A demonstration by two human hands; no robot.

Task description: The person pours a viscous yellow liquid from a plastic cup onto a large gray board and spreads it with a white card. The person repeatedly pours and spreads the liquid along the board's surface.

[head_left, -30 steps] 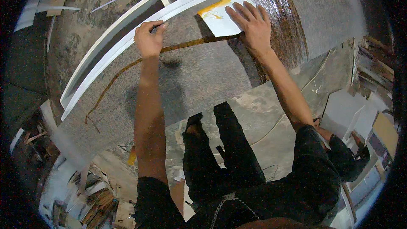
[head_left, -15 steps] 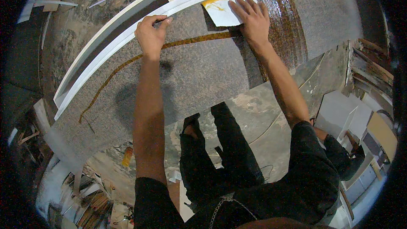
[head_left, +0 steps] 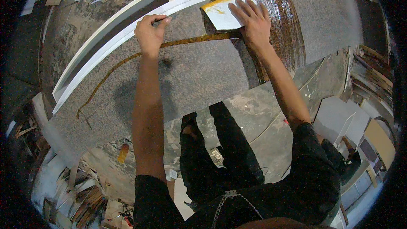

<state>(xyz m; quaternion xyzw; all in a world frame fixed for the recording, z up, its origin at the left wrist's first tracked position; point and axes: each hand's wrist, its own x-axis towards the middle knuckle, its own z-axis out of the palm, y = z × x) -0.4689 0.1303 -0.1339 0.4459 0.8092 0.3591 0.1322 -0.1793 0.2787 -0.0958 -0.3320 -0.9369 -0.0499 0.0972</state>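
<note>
My right hand [head_left: 255, 24] grips a white rectangular card [head_left: 227, 17] with yellow-brown glue smeared along its far edge; the fingers lie over it and the thumb is hidden. The card rests on a speckled grey-brown sheet [head_left: 203, 72], beside a broad band of wet, dark brown glue [head_left: 285, 25]. A thin brown line of glue [head_left: 121, 64] curves across the sheet from the card to the left end. My left hand [head_left: 150, 34] hovers or rests by the white edge strip, thumb and forefinger pinched together. Whatever they hold, if anything, cannot be made out.
A curved white frame [head_left: 97, 38] with crosspieces runs along the sheet's far side. Scrap wood [head_left: 87, 205] lies at the lower left, and pale panels [head_left: 339, 116] lean at the right. An orange-brown bottle-like object [head_left: 123, 153] is on the floor. Another person's dark sleeve [head_left: 333, 157] shows behind my right arm.
The white card and my right hand have shifted very slightly toward me. My left hand stays almost in place, still pinched. The whole view has tilted a little.
</note>
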